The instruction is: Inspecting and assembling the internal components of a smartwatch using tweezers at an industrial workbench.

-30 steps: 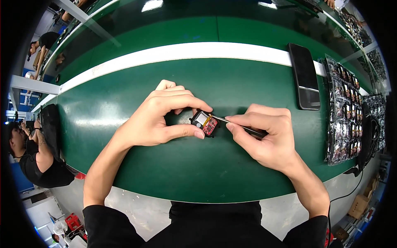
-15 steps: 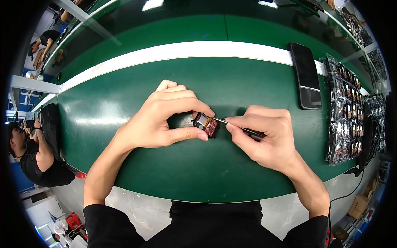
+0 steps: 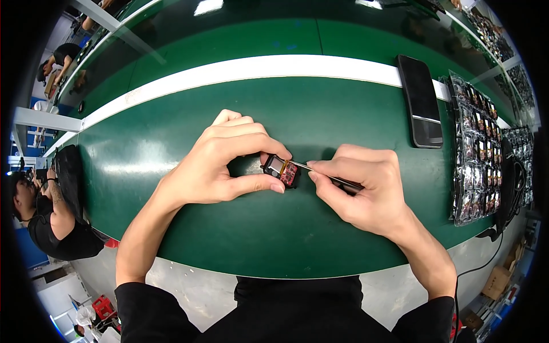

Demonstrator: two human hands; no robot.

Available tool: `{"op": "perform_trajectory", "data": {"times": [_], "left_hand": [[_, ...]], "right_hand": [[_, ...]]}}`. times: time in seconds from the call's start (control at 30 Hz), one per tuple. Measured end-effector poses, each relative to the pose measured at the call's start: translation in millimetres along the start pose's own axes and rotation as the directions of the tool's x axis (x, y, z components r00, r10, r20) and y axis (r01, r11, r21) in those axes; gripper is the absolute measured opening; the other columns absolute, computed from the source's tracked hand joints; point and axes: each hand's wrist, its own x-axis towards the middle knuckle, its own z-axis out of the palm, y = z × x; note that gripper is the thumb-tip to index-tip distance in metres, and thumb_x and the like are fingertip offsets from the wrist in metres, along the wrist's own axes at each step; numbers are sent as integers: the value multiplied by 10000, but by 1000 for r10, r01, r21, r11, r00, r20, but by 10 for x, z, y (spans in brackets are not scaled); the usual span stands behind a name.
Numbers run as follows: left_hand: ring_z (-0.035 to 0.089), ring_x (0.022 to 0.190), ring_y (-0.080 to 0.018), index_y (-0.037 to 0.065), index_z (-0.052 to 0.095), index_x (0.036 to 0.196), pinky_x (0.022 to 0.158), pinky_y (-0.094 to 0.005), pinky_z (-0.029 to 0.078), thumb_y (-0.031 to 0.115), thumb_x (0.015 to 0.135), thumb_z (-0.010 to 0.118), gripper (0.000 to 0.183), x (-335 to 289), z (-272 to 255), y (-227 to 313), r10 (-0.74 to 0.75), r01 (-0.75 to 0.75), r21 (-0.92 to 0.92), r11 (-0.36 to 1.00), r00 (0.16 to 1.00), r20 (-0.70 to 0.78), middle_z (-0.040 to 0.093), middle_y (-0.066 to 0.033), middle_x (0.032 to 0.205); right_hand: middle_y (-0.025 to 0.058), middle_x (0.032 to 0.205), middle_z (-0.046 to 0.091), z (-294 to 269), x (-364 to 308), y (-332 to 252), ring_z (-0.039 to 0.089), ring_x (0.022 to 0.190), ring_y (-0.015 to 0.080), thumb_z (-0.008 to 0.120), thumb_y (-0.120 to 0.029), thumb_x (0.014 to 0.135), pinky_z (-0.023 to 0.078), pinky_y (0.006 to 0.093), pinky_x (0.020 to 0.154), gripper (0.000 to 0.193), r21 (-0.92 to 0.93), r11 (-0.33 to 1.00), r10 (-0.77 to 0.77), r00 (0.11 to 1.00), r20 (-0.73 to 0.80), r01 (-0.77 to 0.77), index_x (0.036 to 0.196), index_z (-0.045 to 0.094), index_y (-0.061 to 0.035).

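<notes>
One broad green table (image 3: 240,243): stretched beneath both of the person's hands, with a white rail (image 3: 251,67) along its far side.
Clear plastic trays (image 3: 476,157): lay at the table's right end, well apart from the hands, their pockets filled with small parts.
Left hand (image 3: 220,163): reached in from the left, thumb and forefinger curved into a pinch around the small device, the other fingers folded behind.
Right hand (image 3: 366,177): sat across from it, fingers drawn together on a slim tool, the tool's point aimed leftward.
Black phone (image 3: 422,103): rested beyond the right hand, near the trays, its upper part crossing the white rail.
Slim tool (image 3: 347,184): ran from the right hand's grip to the device's upper edge; from where I stood, I could not tell whether its tip touched.
Small device (image 3: 280,171): lay between the two hands, right of the left palm, forefinger at its far edge and thumb at its near one, open side up.
Red circuit board (image 3: 290,175): filled the device's right part, the side facing the right hand.
Yellow strip (image 3: 284,167): crossed the device just left of the board, close to the tool's tip.
</notes>
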Motion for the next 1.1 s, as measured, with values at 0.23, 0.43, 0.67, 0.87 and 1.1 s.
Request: {"op": "perform_trajectory", "data": {"times": [0.23, 0.43, 0.67, 0.87, 1.1], "left_hand": [[632, 825, -175, 97, 844, 1188, 931, -353, 405, 281, 771, 1033, 493, -13, 30, 5, 3, -4, -26, 1000, 1000, -22, 735, 3, 907], [610, 809, -171, 104, 829, 1239, 891, -353, 397, 279, 744, 1050, 570, 7, 40, 18, -3, 3, 21, 1000, 999, -35, 677, 12, 854], [619, 810, -164, 114, 838, 1222, 889, -360, 392, 272, 760, 1049, 532, 2, 46, -19, 41, -40, 30, 999, 998, -41, 663, 21, 832], [609, 817, -163, 123, 827, 1277, 896, -356, 397, 271, 764, 1046, 577, -32, 49, -9, 63, -61, 35, 998, 996, -68, 676, 30, 845], [662, 949, -173, 136, 760, 1421, 1012, -368, 420, 155, 774, 933, 670, -47, -33, 56, -14, 15, -44, 999, 1000, 25, 753, 17, 1008]], "right_hand": [[65, 693, 670, -75, 12, -64, 567, 528, 147, 853, 8, 874, 396, 328, 486, 118, -22, 998, 58, 998, 1, -58, 991, 855, 12], [42, 702, 670, -141, 39, -78, 541, 563, 77, 868, -12, 922, 386, 289, 510, 116, 9, 990, 141, 990, -31, -140, 1036, 857, 10], [26, 844, 697, -8, -7, -24, 555, 633, 50, 817, 14, 1003, 416, 262, 545, 143, 211, 966, 162, 985, -57, -147, 1143, 788, 7], [55, 895, 676, -9, 32, -156, 611, 687, 108, 850, -70, 988, 464, 285, 559, 235, 38, 990, 136, 990, 40, -137, 1202, 774, -12], [55, 903, 701, 109, -3, -133, 694, 674, 204, 981, -219, 847, 532, 358, 569, 463, -265, 964, -6, 994, 108, 34, 1232, 787, -50]]}}
